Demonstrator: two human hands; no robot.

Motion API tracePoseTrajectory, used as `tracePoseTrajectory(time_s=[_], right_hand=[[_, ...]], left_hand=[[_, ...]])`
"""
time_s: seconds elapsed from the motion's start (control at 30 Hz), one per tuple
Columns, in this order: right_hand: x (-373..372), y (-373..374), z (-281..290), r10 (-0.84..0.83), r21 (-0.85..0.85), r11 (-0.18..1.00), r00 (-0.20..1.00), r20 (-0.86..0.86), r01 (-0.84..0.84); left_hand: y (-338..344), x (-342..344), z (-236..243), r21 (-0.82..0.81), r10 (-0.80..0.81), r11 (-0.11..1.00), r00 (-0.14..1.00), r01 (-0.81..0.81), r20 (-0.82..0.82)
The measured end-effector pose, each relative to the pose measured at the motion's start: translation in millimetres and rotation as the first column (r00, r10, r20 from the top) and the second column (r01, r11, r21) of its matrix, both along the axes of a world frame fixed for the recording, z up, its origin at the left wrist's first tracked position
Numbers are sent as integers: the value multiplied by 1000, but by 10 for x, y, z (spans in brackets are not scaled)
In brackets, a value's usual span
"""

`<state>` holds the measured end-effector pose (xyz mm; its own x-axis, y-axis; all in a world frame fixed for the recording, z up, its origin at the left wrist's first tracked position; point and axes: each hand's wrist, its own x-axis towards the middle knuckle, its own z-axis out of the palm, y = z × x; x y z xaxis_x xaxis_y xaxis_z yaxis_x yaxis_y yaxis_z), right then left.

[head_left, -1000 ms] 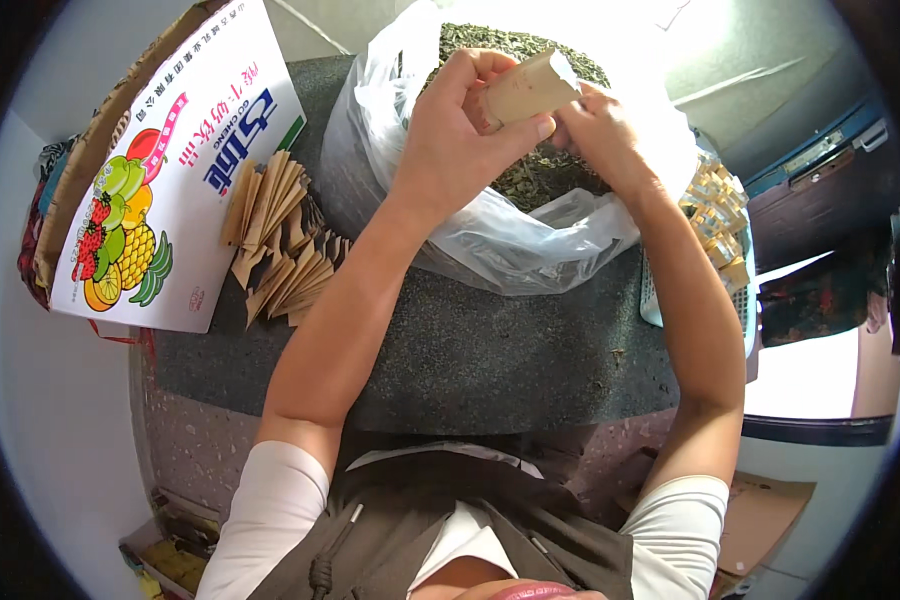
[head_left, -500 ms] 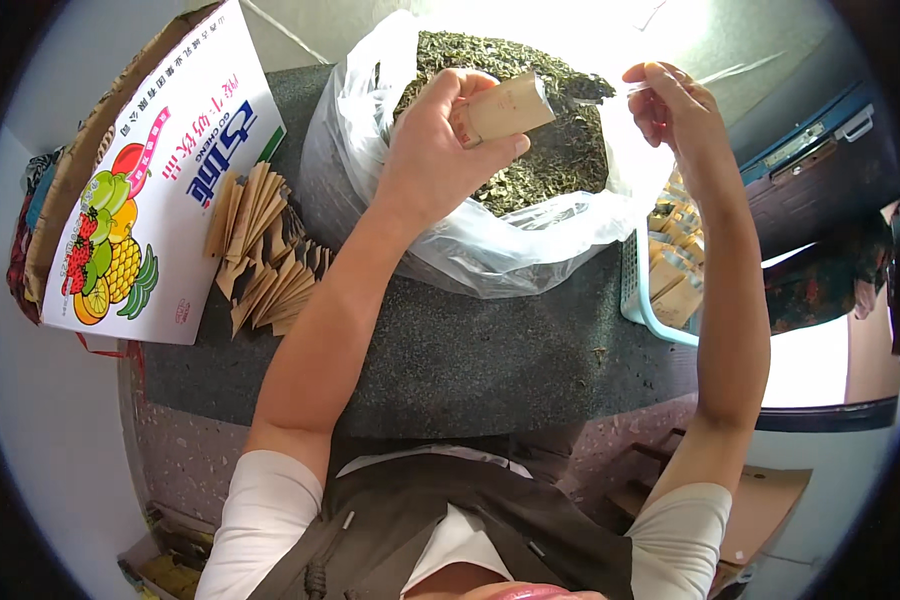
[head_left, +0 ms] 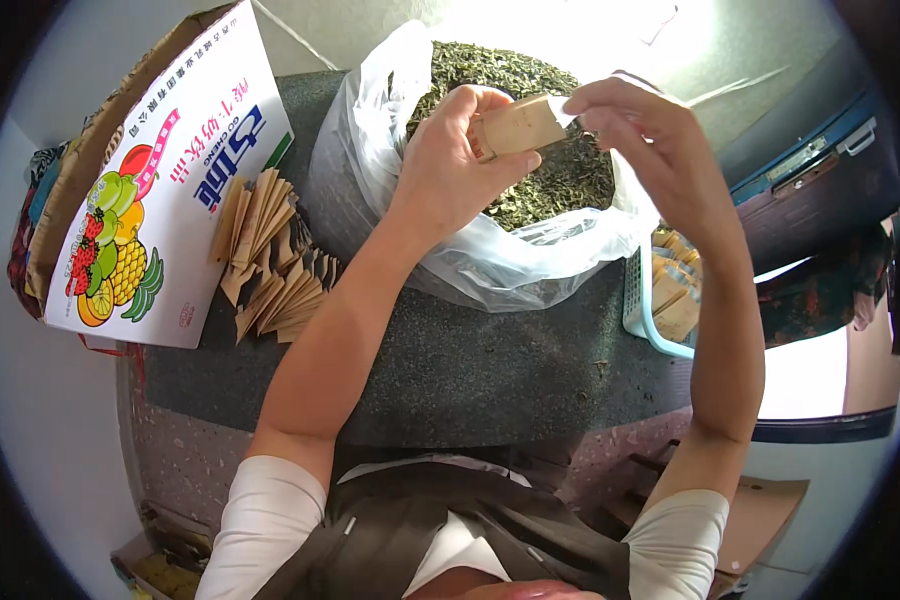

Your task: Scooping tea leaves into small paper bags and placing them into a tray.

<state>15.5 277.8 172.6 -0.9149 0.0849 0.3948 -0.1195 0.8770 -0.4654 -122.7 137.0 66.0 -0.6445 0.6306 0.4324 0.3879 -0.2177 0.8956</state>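
Observation:
My left hand (head_left: 450,150) is closed around a small brown paper packet (head_left: 520,127), held tilted over a large clear plastic bag (head_left: 530,265). Loose dried leaves (head_left: 560,200), green and dark, fill that bag. At the packet's open right end is my right hand (head_left: 650,140), its fingers bent and closed. A spoon showed at those fingers a moment earlier; now the hand and the packet's mouth hide most of it. I cannot see inside the packet.
Left of the bag, a fan of brown paper packets (head_left: 270,260) lies on the dark speckled tabletop (head_left: 450,370). Behind them leans a white carton (head_left: 160,240) with printed fruit. At the right, a light blue plastic basket (head_left: 638,300) holds several packets. A dark case (head_left: 810,180) stands beyond.
My right hand has moved left and turned over, bringing the spoon with leaves from beside the packet to its mouth. My left hand still holds the packet, slightly lower and farther right.

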Motion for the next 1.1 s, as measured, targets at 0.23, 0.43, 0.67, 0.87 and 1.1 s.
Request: tracePoseTrajectory(time_s=[0.23,0.43,0.67,0.87,1.1], right_hand=[[13,513,8,-255,-51,966,966,-37,253],[-543,524,-741,-210,60,978,958,194,202],[-648,400,-817,-113,-481,840,948,296,250],[-332,477,-449,-191,-592,753,956,224,289],[-77,565,-98,-252,-568,779,962,102,264]], left_hand=[[15,1,-35,110,-4,994,999,0,36],[10,-3,-34,154,-23,988,999,16,44],[36,-49,-91,186,-24,982,999,17,34],[33,-7,-47,180,-36,983,998,28,41],[14,-24,-58,76,-5,997,1000,4,10]])
